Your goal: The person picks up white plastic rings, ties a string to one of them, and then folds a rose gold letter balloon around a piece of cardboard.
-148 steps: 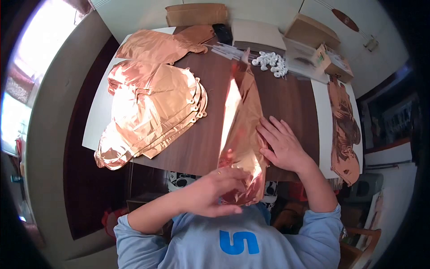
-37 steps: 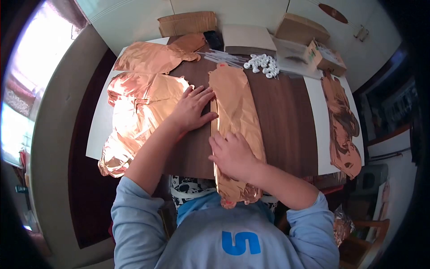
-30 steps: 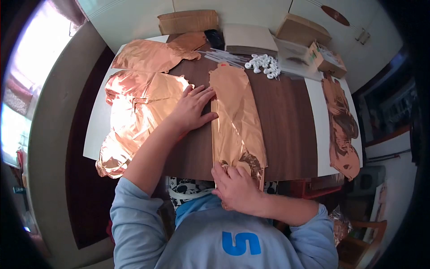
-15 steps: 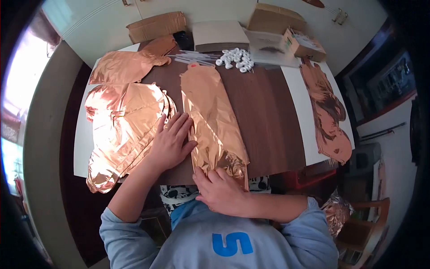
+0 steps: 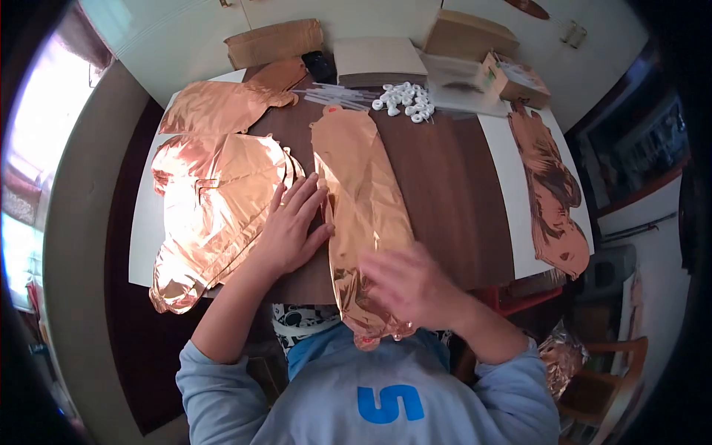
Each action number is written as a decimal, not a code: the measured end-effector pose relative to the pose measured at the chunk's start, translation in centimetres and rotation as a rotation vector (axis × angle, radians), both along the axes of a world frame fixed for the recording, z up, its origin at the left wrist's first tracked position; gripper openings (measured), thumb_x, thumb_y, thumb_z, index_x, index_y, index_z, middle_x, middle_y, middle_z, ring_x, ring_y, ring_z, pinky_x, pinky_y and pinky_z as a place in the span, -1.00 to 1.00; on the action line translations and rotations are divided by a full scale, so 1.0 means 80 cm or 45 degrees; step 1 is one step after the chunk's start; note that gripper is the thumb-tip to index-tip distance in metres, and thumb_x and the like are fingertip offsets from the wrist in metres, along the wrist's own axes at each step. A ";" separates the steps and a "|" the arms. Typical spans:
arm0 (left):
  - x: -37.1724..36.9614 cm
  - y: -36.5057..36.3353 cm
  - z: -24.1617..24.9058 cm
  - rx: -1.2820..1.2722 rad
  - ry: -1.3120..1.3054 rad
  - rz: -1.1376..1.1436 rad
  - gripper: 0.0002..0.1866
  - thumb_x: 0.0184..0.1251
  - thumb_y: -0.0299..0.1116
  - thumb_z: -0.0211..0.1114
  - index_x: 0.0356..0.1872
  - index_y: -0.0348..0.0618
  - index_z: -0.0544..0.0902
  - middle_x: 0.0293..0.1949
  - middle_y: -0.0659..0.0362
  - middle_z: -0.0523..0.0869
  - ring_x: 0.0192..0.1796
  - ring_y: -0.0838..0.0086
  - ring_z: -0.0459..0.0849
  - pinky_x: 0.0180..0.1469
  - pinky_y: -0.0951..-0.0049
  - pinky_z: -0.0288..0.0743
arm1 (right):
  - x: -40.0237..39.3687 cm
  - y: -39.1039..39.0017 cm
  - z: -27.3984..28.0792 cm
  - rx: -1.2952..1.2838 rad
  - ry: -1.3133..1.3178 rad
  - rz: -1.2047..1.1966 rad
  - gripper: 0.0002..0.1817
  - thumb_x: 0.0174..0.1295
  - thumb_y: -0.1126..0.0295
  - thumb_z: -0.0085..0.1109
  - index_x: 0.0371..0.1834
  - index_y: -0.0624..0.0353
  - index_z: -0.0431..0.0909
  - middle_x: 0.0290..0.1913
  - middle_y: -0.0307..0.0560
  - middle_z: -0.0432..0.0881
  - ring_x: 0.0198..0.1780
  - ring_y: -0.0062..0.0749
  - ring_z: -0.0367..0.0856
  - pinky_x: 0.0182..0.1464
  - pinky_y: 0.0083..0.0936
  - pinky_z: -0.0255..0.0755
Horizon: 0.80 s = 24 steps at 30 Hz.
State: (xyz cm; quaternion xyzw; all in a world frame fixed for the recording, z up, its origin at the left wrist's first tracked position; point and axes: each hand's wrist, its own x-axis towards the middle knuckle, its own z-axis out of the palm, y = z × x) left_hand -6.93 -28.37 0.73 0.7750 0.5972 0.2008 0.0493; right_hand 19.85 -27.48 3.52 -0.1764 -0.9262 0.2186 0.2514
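A long copper-coloured foil piece [image 5: 363, 178] lies lengthwise over the middle of the brown table [image 5: 452, 200], its near end hanging past the front edge towards my shirt. My left hand [image 5: 293, 226] lies with fingers spread at the foil's left edge, between it and a pile of shiny copper foil [image 5: 215, 193]. Over the lower part of the foil is my right hand [image 5: 408, 282], blurred by motion, its fingers stretched out and apart. Nothing shows held in either hand.
White rings [image 5: 404, 101] and pale straws [image 5: 337, 96] lie at the back, near a stack of boards [image 5: 378, 61]. A carton [image 5: 517, 78] stands back right. More copper foil pieces [image 5: 549, 193] rest on a white sheet at right.
My right hand has lifted from the foil's near end and moved right and up. That end, partly folded before, now extends over the front edge. The view has shifted slightly.
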 end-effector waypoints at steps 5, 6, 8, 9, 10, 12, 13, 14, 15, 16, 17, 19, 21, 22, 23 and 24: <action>0.015 -0.032 0.012 0.189 -0.170 -0.256 -0.51 0.16 -0.25 0.46 0.11 -0.17 0.61 0.18 -0.01 0.56 0.30 0.13 0.50 0.37 0.01 0.33 | 0.028 0.057 -0.003 0.196 -0.043 -0.190 -0.68 0.17 0.42 0.28 0.01 0.16 0.63 0.14 -0.08 0.60 0.19 -0.15 0.54 0.25 -0.20 0.37; 0.021 -0.035 0.011 0.275 -0.207 -0.304 -0.64 0.10 -0.33 0.48 -0.06 -0.17 0.67 -0.02 0.06 0.63 0.10 0.18 0.61 0.20 0.12 0.48 | 0.028 0.060 -0.005 0.244 -0.098 -0.166 -0.69 0.18 0.42 0.27 0.02 0.17 0.63 0.13 -0.07 0.61 0.21 -0.16 0.53 0.25 -0.20 0.37; 0.025 -0.047 0.003 0.173 -0.229 -0.332 -0.67 0.08 -0.33 0.53 -0.13 -0.19 0.70 -0.08 0.08 0.67 0.04 0.18 0.65 0.11 0.17 0.53 | 0.031 0.059 -0.022 0.253 -0.188 -0.098 -0.68 0.18 0.41 0.27 0.02 0.17 0.63 0.15 -0.05 0.60 0.23 -0.16 0.52 0.25 -0.20 0.37; 0.026 -0.049 -0.001 0.125 -0.239 -0.346 -0.68 0.06 -0.33 0.55 -0.16 -0.20 0.71 -0.11 0.09 0.69 0.01 0.18 0.67 0.07 0.19 0.55 | 0.032 0.058 -0.027 0.260 -0.232 -0.064 -0.68 0.18 0.41 0.28 0.02 0.18 0.63 0.15 -0.05 0.60 0.24 -0.16 0.52 0.25 -0.20 0.36; 0.027 -0.051 -0.005 0.180 -0.284 -0.354 -0.72 0.08 -0.36 0.53 -0.19 -0.19 0.71 -0.16 0.12 0.70 -0.04 0.20 0.70 0.04 0.20 0.55 | 0.033 0.057 -0.028 0.264 -0.234 -0.057 -0.68 0.18 0.40 0.28 0.02 0.18 0.63 0.16 -0.04 0.60 0.24 -0.16 0.51 0.26 -0.20 0.36; 0.026 -0.058 -0.007 0.147 -0.308 -0.324 -0.75 0.11 -0.38 0.51 -0.20 -0.19 0.71 -0.12 0.12 0.71 0.01 0.21 0.70 0.08 0.19 0.55 | 0.036 0.052 -0.028 0.271 -0.239 -0.050 -0.68 0.19 0.38 0.29 0.02 0.19 0.63 0.17 -0.02 0.60 0.25 -0.16 0.51 0.26 -0.20 0.36; 0.026 -0.061 -0.007 0.130 -0.321 -0.314 -0.77 0.12 -0.39 0.50 -0.21 -0.19 0.71 -0.10 0.11 0.71 0.03 0.21 0.70 0.10 0.19 0.56 | 0.038 0.050 -0.027 0.261 -0.229 -0.054 -0.68 0.19 0.38 0.30 0.02 0.19 0.63 0.18 -0.02 0.60 0.25 -0.16 0.51 0.26 -0.20 0.37; 0.027 -0.064 -0.008 0.137 -0.311 -0.323 -0.77 0.13 -0.40 0.49 -0.20 -0.19 0.71 -0.08 0.11 0.71 0.06 0.21 0.70 0.14 0.18 0.55 | 0.040 0.048 -0.027 0.251 -0.220 -0.057 -0.67 0.19 0.37 0.30 0.02 0.19 0.63 0.18 -0.02 0.60 0.25 -0.16 0.51 0.26 -0.21 0.37; 0.028 -0.067 -0.008 0.145 -0.300 -0.333 -0.78 0.14 -0.41 0.48 -0.19 -0.18 0.71 -0.06 0.10 0.71 0.09 0.21 0.69 0.17 0.17 0.54 | 0.041 0.046 -0.026 0.240 -0.211 -0.061 -0.67 0.19 0.37 0.30 0.02 0.19 0.64 0.18 -0.02 0.61 0.26 -0.16 0.51 0.25 -0.21 0.37; 0.027 -0.069 -0.008 0.154 -0.288 -0.342 -0.79 0.15 -0.42 0.47 -0.19 -0.18 0.71 -0.04 0.10 0.72 0.12 0.21 0.69 0.20 0.15 0.54 | 0.043 0.044 -0.025 0.228 -0.203 -0.059 -0.68 0.19 0.37 0.31 0.02 0.19 0.64 0.18 -0.02 0.61 0.25 -0.16 0.52 0.25 -0.21 0.38; 0.026 -0.071 -0.008 0.144 -0.285 -0.346 -0.78 0.16 -0.42 0.47 -0.17 -0.18 0.71 -0.03 0.10 0.72 0.13 0.21 0.68 0.23 0.14 0.53 | 0.044 0.043 -0.024 0.215 -0.194 -0.057 -0.68 0.19 0.37 0.31 0.02 0.19 0.64 0.17 -0.03 0.62 0.25 -0.16 0.52 0.25 -0.21 0.38; 0.024 -0.074 -0.007 0.125 -0.276 -0.354 -0.77 0.18 -0.43 0.45 -0.14 -0.18 0.71 0.00 0.10 0.72 0.17 0.20 0.67 0.28 0.12 0.50 | 0.047 0.040 -0.025 0.207 -0.182 -0.056 -0.68 0.20 0.38 0.31 0.02 0.19 0.65 0.17 -0.04 0.63 0.24 -0.15 0.53 0.24 -0.21 0.39; 0.024 -0.074 -0.005 0.126 -0.267 -0.366 -0.75 0.19 -0.44 0.43 -0.10 -0.17 0.71 0.01 0.09 0.71 0.17 0.19 0.67 0.28 0.11 0.50 | 0.048 0.040 -0.026 0.223 -0.174 -0.059 -0.68 0.20 0.38 0.30 0.03 0.18 0.65 0.17 -0.05 0.63 0.23 -0.15 0.54 0.24 -0.21 0.39; 0.024 -0.073 -0.004 0.129 -0.262 -0.373 -0.74 0.19 -0.44 0.42 -0.08 -0.17 0.70 0.01 0.09 0.71 0.18 0.19 0.66 0.28 0.10 0.50 | 0.049 0.040 -0.027 0.213 -0.166 -0.058 -0.68 0.21 0.38 0.30 0.03 0.18 0.65 0.17 -0.05 0.63 0.23 -0.15 0.54 0.24 -0.21 0.38; 0.025 -0.073 -0.002 0.143 -0.251 -0.368 -0.73 0.20 -0.43 0.42 -0.07 -0.17 0.70 0.02 0.09 0.70 0.18 0.19 0.66 0.28 0.10 0.49 | 0.049 0.039 -0.027 0.203 -0.158 -0.057 -0.68 0.21 0.38 0.29 0.03 0.18 0.65 0.17 -0.05 0.63 0.23 -0.15 0.55 0.25 -0.20 0.38; 0.025 -0.072 0.000 0.156 -0.240 -0.364 -0.72 0.20 -0.43 0.42 -0.05 -0.17 0.70 0.03 0.09 0.70 0.19 0.19 0.66 0.28 0.09 0.49 | 0.050 0.040 -0.027 0.191 -0.150 -0.057 -0.68 0.22 0.38 0.29 0.04 0.18 0.64 0.17 -0.05 0.63 0.24 -0.15 0.55 0.25 -0.20 0.38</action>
